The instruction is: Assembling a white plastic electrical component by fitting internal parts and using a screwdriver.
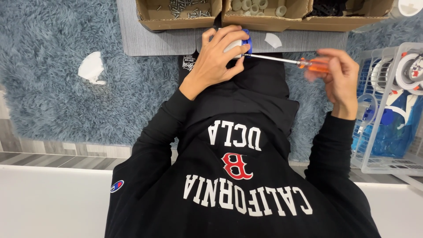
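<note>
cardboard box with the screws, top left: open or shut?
Open. The screw box has its flaps folded out, and loose metal screws show inside from above.

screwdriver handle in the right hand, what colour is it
Orange and see-through; the screwdriver handle shows in the head view, blurred, gripped by the right hand.

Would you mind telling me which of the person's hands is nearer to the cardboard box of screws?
The left. The left hand holds a white and blue part just below the box of screws; the right hand holds an orange screwdriver farther off to the side.
</note>
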